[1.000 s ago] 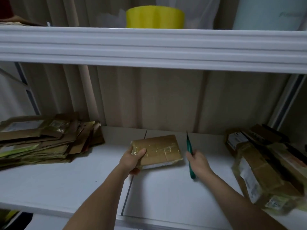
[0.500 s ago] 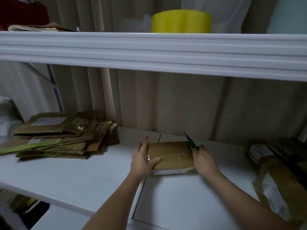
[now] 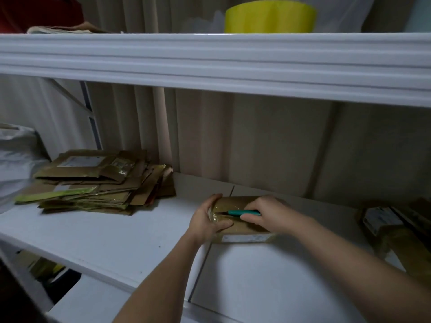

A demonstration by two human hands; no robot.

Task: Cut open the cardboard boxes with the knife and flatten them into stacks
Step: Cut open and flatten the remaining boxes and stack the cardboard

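Left hand [image 3: 208, 223] fingers wrap the small taped brown cardboard box [image 3: 242, 226]; right hand [image 3: 265, 214] grips the teal-handled knife [image 3: 242, 213], blade tip hard to see.

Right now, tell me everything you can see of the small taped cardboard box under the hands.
The small brown cardboard box lies flat on the white shelf, closed, wrapped in glossy clear tape, a white label on its near side. The left hand grips its left end; the right hand holds a teal-handled knife lying across its top, tip pointing left.
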